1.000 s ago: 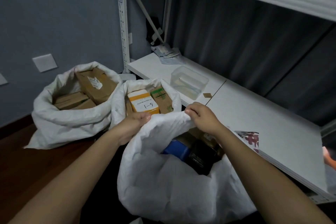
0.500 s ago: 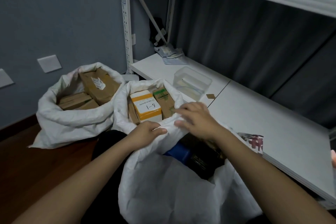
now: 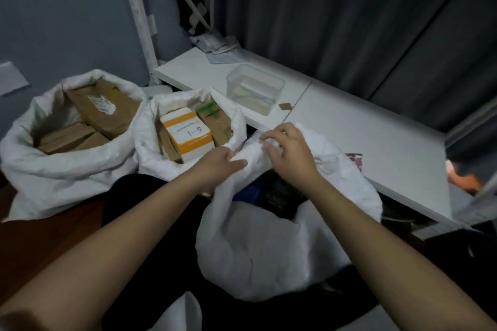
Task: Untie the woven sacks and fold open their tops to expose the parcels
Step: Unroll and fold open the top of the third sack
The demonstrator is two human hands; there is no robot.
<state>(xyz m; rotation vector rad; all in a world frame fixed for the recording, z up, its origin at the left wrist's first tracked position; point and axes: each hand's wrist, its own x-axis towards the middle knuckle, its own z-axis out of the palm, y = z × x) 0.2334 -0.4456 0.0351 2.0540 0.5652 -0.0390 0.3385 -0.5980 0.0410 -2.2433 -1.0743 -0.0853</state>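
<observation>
A white woven sack (image 3: 269, 250) stands right in front of me, its mouth partly open over dark and blue parcels (image 3: 271, 193). My left hand (image 3: 217, 166) grips the far left part of its rim. My right hand (image 3: 290, 158) lies on the bunched far rim with the fingers bent over the cloth. Two more white sacks stand behind with tops folded down: the middle sack (image 3: 150, 153) shows an orange-and-white box (image 3: 188, 134), the left sack (image 3: 53, 169) shows brown cartons (image 3: 105, 110).
A low white shelf board (image 3: 363, 137) runs along the right, carrying a clear plastic tub (image 3: 255, 88) and some papers at the back. A white rack upright (image 3: 137, 16) stands by the grey wall. Brown wooden floor (image 3: 40, 242) lies at the left.
Both hands have moved closer together along the near sack's far rim, gathering and turning the cloth. The view has tilted down a little.
</observation>
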